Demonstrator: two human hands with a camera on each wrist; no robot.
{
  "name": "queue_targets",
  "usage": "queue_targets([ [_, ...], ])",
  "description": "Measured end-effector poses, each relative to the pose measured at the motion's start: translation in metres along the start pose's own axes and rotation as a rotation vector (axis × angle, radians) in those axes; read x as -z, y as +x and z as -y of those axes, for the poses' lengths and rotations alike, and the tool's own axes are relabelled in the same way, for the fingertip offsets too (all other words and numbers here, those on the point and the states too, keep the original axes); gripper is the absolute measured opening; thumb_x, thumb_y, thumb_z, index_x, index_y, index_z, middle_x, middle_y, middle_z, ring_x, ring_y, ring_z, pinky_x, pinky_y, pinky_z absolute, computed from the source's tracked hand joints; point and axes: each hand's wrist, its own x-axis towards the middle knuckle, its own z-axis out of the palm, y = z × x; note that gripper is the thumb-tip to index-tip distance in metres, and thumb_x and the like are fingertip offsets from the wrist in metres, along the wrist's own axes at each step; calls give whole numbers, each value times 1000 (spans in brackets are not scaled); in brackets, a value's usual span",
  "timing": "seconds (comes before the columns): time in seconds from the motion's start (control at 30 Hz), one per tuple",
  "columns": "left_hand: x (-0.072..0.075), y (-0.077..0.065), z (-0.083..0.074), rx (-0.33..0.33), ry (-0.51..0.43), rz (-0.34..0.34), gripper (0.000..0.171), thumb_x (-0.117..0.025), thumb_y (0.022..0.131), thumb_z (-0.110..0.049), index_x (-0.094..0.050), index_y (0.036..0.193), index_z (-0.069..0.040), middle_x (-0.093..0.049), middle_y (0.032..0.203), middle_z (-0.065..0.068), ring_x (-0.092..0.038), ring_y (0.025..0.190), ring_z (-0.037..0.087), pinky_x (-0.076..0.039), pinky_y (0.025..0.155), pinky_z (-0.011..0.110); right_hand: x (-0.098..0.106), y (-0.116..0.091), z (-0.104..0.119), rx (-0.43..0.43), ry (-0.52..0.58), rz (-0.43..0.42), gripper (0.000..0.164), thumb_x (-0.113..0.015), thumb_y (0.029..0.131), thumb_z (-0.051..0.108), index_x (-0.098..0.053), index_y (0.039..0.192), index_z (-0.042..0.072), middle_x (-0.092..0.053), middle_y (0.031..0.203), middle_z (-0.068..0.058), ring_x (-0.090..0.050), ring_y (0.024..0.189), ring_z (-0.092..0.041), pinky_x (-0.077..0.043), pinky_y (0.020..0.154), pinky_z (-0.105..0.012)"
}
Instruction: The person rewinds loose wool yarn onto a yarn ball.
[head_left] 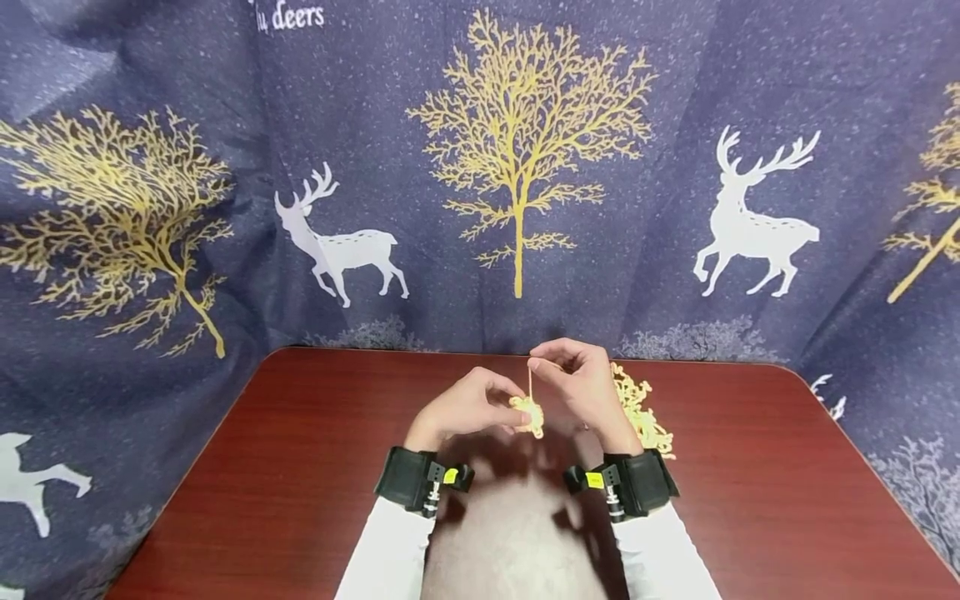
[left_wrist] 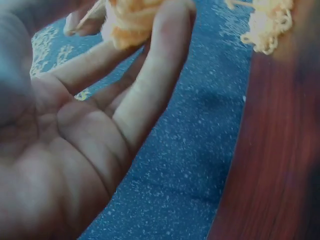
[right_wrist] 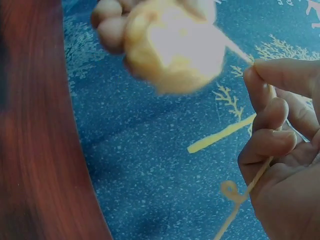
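A small ball of pale yellow yarn [head_left: 529, 414] is held by my left hand [head_left: 474, 406], its fingertips and thumb on the wound strands. In the right wrist view the yarn ball [right_wrist: 175, 50] looks round and washed out by bright light. My right hand [head_left: 579, 385] is raised to the right of the ball and pinches a strand of yarn [head_left: 530, 379] between thumb and index finger. That strand stretches from the ball to the pinch. Past the right palm, the yarn tail [right_wrist: 257, 177] trails down with a small loop in it.
A loose, tangled heap of the same yarn [head_left: 640, 408] lies on the reddish-brown table [head_left: 315, 433], just right of my right hand. Behind the table's far edge hangs a dark blue cloth [head_left: 450, 317] printed with deer and trees. Both wrists wear black camera straps.
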Motion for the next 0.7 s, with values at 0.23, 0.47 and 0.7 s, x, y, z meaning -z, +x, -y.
queue_targets([
  [0.23, 3, -1, -1, -157, -288, 23, 29, -68, 88, 9, -65, 117, 14, -74, 99, 11, -70, 86, 19, -61, 83, 37, 0, 1, 0, -6, -6, -31, 13, -78, 89, 8, -76, 98, -1, -68, 77, -17, -57, 63, -12, -46, 55, -19],
  [0.47, -1, 5, -10, -208, -598, -276, 25, -59, 91, 14, -67, 113, 5, -71, 106, 11, -71, 93, 20, -60, 88, 34, -7, 3, -4, -40, 5, -15, 14, -75, 89, -1, -73, 101, -9, -71, 82, -15, -63, 68, -12, -51, 60, -19],
  [0.7, -4, 7, -16, -207, -754, -499, 19, -58, 93, 12, -65, 108, 4, -70, 107, 13, -71, 95, 19, -58, 92, 33, -12, 1, 0, -36, -98, 34, 10, -78, 88, 7, -76, 95, 2, -72, 82, -12, -61, 66, -18, -49, 57, -22],
])
